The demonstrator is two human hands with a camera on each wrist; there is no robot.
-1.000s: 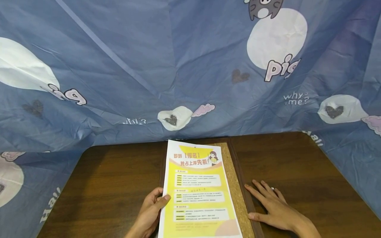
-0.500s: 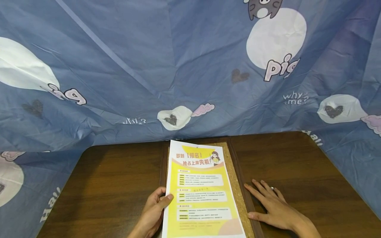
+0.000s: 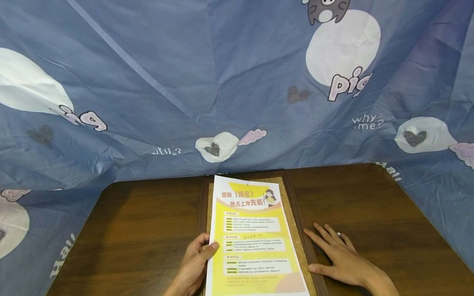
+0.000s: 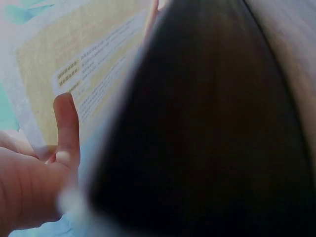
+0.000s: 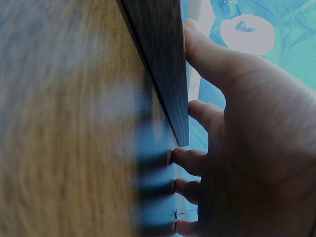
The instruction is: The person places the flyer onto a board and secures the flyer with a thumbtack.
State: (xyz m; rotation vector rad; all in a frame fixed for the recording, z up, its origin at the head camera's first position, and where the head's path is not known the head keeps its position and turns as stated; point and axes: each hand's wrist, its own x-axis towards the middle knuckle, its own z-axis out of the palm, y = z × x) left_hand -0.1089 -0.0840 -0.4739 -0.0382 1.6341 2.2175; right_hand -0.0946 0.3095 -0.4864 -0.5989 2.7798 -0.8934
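Note:
A yellow and white printed flyer (image 3: 255,238) lies over a framed cork board (image 3: 298,246), its lower end cut off by the head view. My left hand (image 3: 194,261) pinches the flyer's left edge, thumb on the printed face and fingers behind. In the left wrist view, that thumb (image 4: 67,121) lies against the sheet. My right hand (image 3: 344,261) rests with spread fingers at the board's dark wooden right frame. Its thumb and index fingertip touch the frame (image 5: 168,64) in the right wrist view, while the other fingertips are down on the tabletop.
The board lies on a dark brown wooden table (image 3: 133,230) with rounded far corners. A blue patterned cloth (image 3: 148,90) hangs right behind its far edge. A small dark hole (image 3: 247,184) marks the flyer's top middle.
My left hand has slid the flyer slightly to the right, uncovering a strip of cork and the left frame. The right hand has stayed in place.

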